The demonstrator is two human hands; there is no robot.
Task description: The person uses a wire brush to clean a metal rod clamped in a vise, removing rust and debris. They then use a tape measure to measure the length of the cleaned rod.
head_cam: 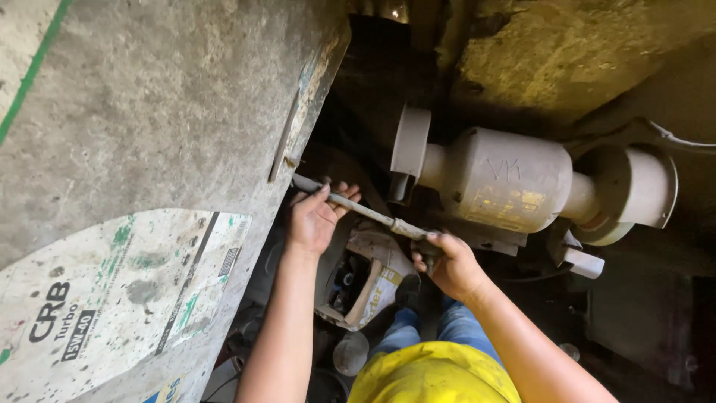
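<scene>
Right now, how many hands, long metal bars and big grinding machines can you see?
Hands: 2, the left hand and the right hand, both gripping the bar
Long metal bars: 1
Bench grinders: 1, dusty grey
Total: 4

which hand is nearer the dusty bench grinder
Right. The right hand grips the long metal rod just below the dusty grey bench grinder; the left hand holds it farther away.

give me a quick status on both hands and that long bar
Left hand and right hand both gripping the long metal bar. Bench grinder close behind it.
</scene>
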